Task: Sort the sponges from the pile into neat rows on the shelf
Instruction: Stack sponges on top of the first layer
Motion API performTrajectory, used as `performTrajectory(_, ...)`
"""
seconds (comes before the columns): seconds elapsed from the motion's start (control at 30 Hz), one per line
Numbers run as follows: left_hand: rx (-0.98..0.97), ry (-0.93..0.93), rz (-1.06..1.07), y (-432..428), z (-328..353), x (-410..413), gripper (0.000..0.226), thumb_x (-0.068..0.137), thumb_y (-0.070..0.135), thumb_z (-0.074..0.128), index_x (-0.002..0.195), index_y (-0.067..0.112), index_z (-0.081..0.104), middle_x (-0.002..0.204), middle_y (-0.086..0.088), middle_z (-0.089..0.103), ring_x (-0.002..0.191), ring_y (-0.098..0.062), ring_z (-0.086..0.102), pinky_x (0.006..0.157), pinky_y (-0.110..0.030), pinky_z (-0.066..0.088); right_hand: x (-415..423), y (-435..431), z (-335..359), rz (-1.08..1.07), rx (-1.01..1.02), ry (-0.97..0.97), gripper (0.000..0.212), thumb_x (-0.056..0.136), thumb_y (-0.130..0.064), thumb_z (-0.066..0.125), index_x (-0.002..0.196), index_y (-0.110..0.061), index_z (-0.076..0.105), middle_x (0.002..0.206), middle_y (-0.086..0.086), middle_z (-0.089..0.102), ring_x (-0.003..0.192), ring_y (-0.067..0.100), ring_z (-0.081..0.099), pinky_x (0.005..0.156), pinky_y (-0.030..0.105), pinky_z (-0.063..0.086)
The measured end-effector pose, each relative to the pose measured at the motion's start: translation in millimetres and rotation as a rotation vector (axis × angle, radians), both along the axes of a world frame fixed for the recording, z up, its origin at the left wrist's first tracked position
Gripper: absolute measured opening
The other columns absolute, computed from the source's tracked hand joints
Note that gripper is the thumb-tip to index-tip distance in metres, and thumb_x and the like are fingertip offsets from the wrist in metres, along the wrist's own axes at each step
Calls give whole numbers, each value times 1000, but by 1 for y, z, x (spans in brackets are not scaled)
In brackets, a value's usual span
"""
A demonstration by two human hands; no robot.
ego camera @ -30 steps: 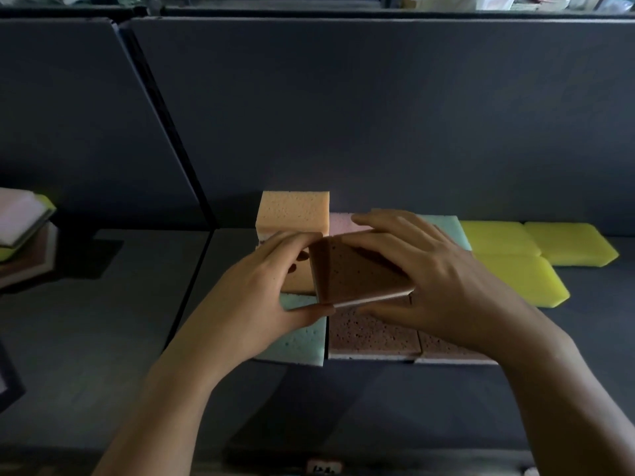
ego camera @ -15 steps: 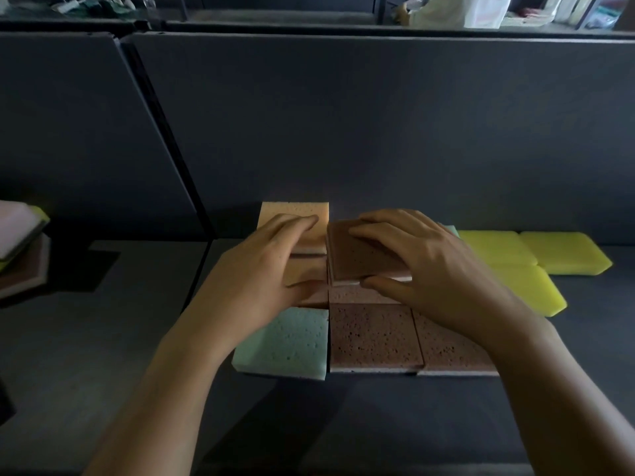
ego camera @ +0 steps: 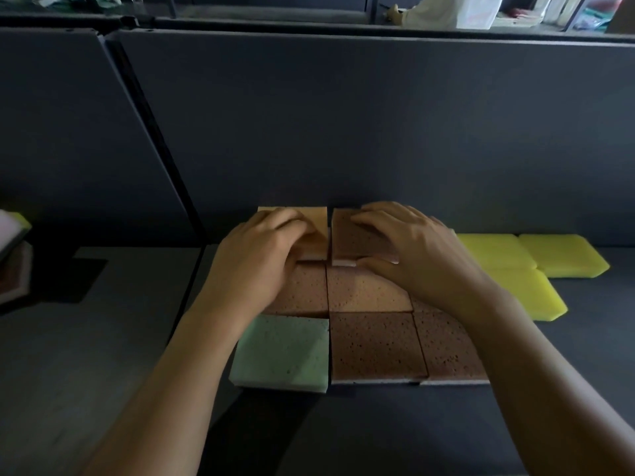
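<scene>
On the dark shelf (ego camera: 515, 424), porous square sponges (ego camera: 374, 348) lie in rows. The brown sponge (ego camera: 350, 242) sits at the back, pinched by the right hand (ego camera: 419, 252), fingers spread on top, thumb at its near edge. Just left of it, the left hand (ego camera: 254, 262) curls its fingers together over an orange sponge (ego camera: 316, 228).
</scene>
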State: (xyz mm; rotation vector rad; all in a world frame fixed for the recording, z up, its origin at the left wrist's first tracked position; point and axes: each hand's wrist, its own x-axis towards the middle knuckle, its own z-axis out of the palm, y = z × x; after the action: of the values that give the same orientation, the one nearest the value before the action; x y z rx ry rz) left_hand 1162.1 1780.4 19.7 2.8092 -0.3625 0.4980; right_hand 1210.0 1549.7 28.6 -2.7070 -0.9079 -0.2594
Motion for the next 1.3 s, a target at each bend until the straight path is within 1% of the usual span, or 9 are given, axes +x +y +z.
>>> performTrajectory(0.17, -15, -17, -10, 3, -5, 3, 38, 88, 2, 59, 119, 23, 65, 126, 14, 56, 112, -14, 53, 85, -37, 50, 3, 6, -5, -26, -41, 6, 61, 89, -48, 65, 144, -33, 43, 150, -11, 42, 136, 11, 41, 106, 35, 36)
performTrajectory(0.33, -25, -30, -2, 4, -4, 2, 39, 85, 0, 60, 119, 19, 67, 125, 9, 60, 112, -18, 56, 85, -39, 52, 6, 10, -11, -8, -16, -1, 60, 88, -44, 67, 142, -29, 47, 151, -7, 43, 141, 15, 35, 112, 39, 28)
performTrajectory(0.47, -21, -42, -4, 6, -3, 0, 41, 83, 0, 64, 119, 18, 67, 124, 8, 61, 111, -19, 58, 87, -38, 52, 8, 12, -15, -13, -9, -38, 58, 87, -40, 69, 140, -25, 52, 147, -6, 49, 139, 19, 37, 110, 41, 30)
performTrajectory(0.63, -20, -44, -7, 6, -3, 0, 42, 83, -2, 62, 119, 18, 66, 124, 9, 60, 111, -17, 57, 85, -38, 53, 7, 15, -18, -45, 2, -54, 52, 90, -40, 65, 138, -25, 53, 143, -8, 52, 133, 20, 42, 105, 41, 37)
performTrajectory(0.87, -29, -44, -1, 4, -4, 2, 38, 84, 1, 66, 117, 21, 68, 123, 11, 61, 109, -15, 58, 79, -34, 54, 8, 16, -22, -40, 46, -40, 52, 86, -33, 71, 135, -23, 56, 139, -7, 56, 131, 19, 46, 103, 41, 43)
performTrajectory(1.0, -18, -39, 22, 2, -5, 4, 39, 84, 1, 65, 116, 23, 67, 121, 13, 60, 108, -15, 57, 76, -33, 53, 9, 16, -24, -54, 66, -42, 52, 85, -35, 72, 134, -25, 57, 138, -7, 56, 130, 17, 46, 102, 39, 42)
performTrajectory(1.17, -9, -34, 29, 2, -7, 4, 40, 83, 2, 66, 117, 24, 66, 121, 14, 59, 110, -13, 55, 78, -31, 52, 10, 16, -24, -54, 50, -30, 51, 87, -38, 70, 134, -26, 56, 140, -9, 54, 132, 16, 45, 102, 39, 40)
performTrajectory(1.23, -5, -21, 26, 3, -8, 4, 40, 85, 4, 65, 119, 24, 65, 124, 13, 58, 113, -12, 53, 81, -28, 48, 10, 15, -23, -45, 42, -21, 52, 87, -37, 70, 135, -26, 55, 141, -7, 54, 133, 17, 44, 104, 41, 41)
performTrajectory(1.3, -6, 5, 13, 4, -8, 2, 41, 86, 5, 64, 123, 22, 64, 129, 10, 58, 117, -14, 53, 88, -29, 45, 9, 14, -22, -28, 37, -2, 53, 88, -37, 69, 137, -24, 53, 142, -5, 52, 134, 19, 43, 107, 45, 41)
